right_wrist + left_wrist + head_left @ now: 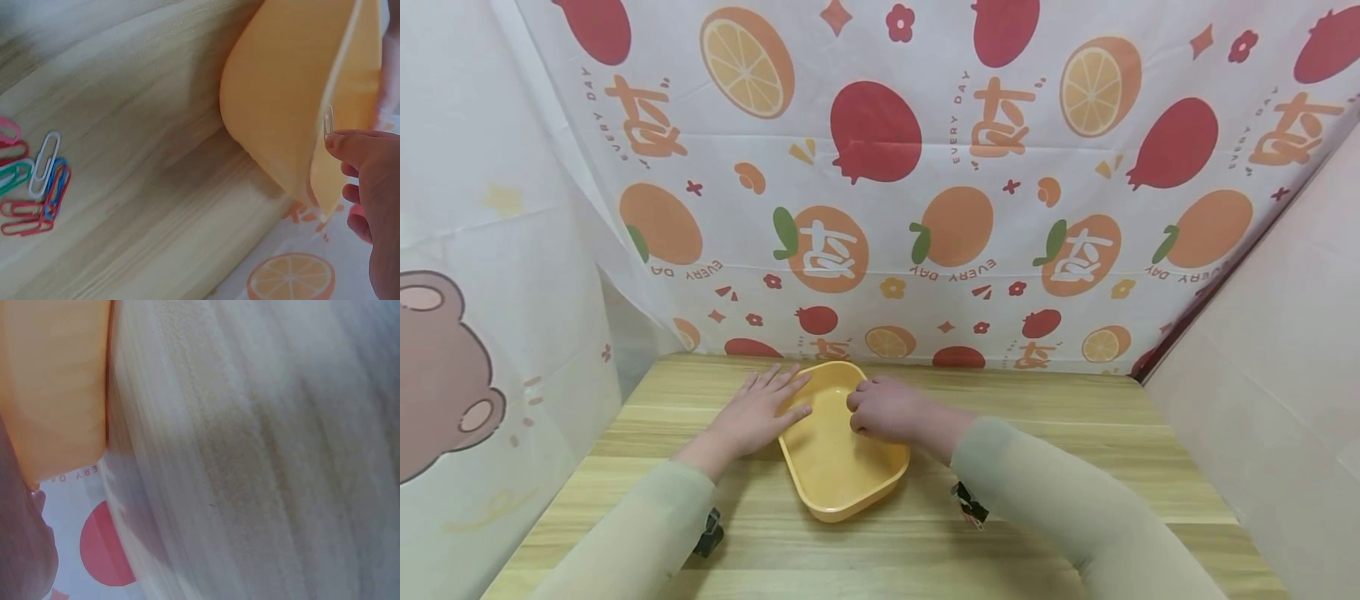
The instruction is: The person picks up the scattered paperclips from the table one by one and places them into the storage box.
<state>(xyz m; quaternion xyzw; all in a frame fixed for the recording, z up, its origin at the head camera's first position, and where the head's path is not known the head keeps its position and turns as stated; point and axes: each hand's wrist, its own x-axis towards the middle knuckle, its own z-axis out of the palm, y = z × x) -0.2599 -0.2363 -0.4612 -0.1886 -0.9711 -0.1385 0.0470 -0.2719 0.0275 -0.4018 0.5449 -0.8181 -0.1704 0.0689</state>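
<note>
A yellow plastic tray [835, 450] sits on the wooden table, its hollow side up. Over its left rim lies my left hand [756, 417], fingers spread and thumb reaching inside; a blurred part of that hand [25, 544] shows in the left wrist view beside the tray's outer wall [56, 381]. My right hand [891, 408] is over the tray's right side. In the right wrist view it pinches a white paper clip [329, 119] between thumb and forefinger, right at the rim.
Several coloured paper clips, among them a white one [45, 164] and a green one [14, 172], lie on the table to the right of the tray. A fruit-print curtain [880, 250] hangs behind the table, with pale cloth at both sides.
</note>
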